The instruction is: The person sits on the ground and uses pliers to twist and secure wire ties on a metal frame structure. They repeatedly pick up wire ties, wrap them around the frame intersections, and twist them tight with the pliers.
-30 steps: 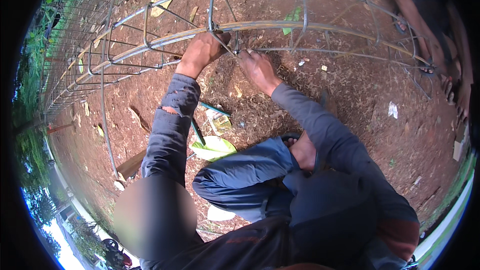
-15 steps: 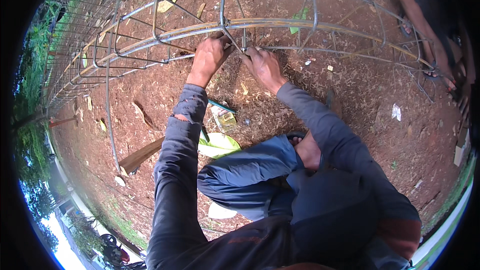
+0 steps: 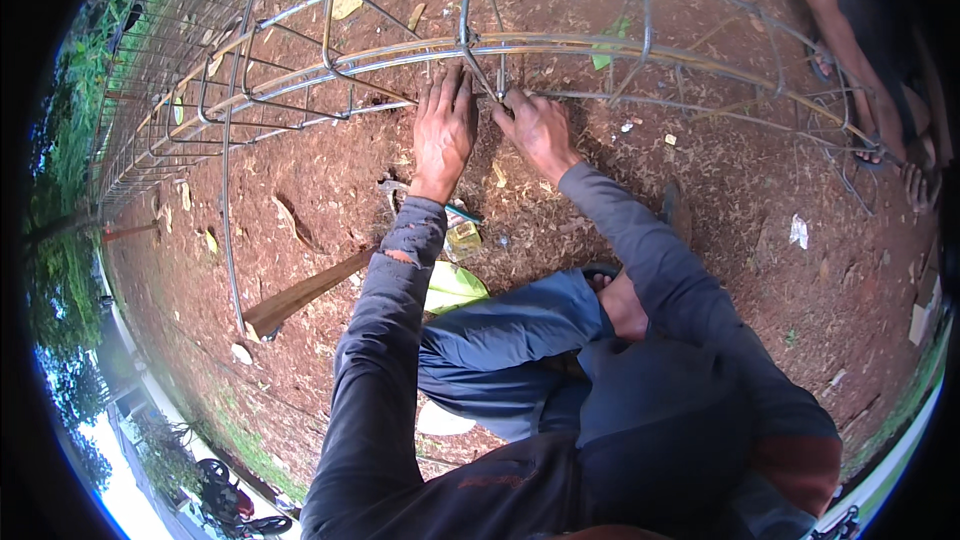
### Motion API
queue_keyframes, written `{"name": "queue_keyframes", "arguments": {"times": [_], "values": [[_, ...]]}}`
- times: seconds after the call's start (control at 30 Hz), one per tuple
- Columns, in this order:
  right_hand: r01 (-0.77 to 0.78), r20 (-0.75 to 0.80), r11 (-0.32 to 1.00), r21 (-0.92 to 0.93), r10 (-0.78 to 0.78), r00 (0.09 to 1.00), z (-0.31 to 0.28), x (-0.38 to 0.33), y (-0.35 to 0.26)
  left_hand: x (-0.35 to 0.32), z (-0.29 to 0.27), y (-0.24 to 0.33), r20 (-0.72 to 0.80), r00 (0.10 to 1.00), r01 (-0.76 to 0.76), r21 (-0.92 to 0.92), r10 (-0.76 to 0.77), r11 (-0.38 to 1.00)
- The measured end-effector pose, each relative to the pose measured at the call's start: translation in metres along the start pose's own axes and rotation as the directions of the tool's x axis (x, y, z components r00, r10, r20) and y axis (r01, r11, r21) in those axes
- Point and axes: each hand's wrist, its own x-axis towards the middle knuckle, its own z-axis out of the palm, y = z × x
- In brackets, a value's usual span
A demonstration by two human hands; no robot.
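Note:
A long rebar cage point(image 3: 400, 57) of steel bars and bent stirrups spans the ground in front of me. My left hand point(image 3: 443, 140) is laid against its near lower bar, fingers stretched out beside a stirrup point(image 3: 466, 5). Just right of it, my right hand point(image 3: 540, 132) has thumb and forefinger closed at that stirrup's lower corner, where it meets the bar. Any tie wire between those fingertips is too small to make out. Partly under my left forearm lies a metal-headed hand tool point(image 3: 393, 185); a teal handle point(image 3: 462, 213) shows on the forearm's other side.
A wooden board point(image 3: 305, 297) lies at the left beside a thin upright rod point(image 3: 229, 230). Another person point(image 3: 870, 30) sits at the far right near the cage's end. A green leaf point(image 3: 455, 287) and a yellow packet point(image 3: 462, 240) lie by my leg.
My left hand has uncurled from around the stirrup and its fingers now stretch forward. The right hand stays at the stirrup corner. The view has shifted slightly, showing the tool's metal head.

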Motion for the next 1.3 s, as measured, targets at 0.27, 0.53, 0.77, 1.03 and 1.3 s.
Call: {"name": "queue_keyframes", "arguments": {"times": [0.27, 0.53, 0.77, 1.03, 1.3], "values": [[0.069, -0.147, 0.996, -0.049, -0.075, 0.986, 0.005, 0.003, 0.008, 0.045, 0.015, -0.014, 0.579, 0.767, 0.366, -0.040, -0.277, 0.930], [-0.013, 0.003, 1.000, 0.009, 0.013, 1.000, -0.004, 0.003, -0.002, 0.041, 0.022, -0.030, 0.337, 0.941, 0.129, -0.317, -0.016, 0.940], [0.014, -0.005, 1.000, 0.017, -0.014, 1.000, -0.003, 0.004, 0.001, -0.042, 0.012, 0.034, 0.098, 0.980, 0.177, -0.060, -0.171, 0.982], [0.058, -0.073, 0.998, -0.002, -0.059, 0.996, -0.011, 0.005, -0.006, -0.024, 0.053, 0.034, 0.132, 0.883, 0.468, -0.331, -0.451, 0.820], [-0.011, -0.034, 0.998, -0.054, 0.009, 0.999, -0.001, 0.002, 0.001, -0.038, 0.058, 0.045, 0.214, 0.936, 0.351, -0.495, -0.280, 0.795]]}}
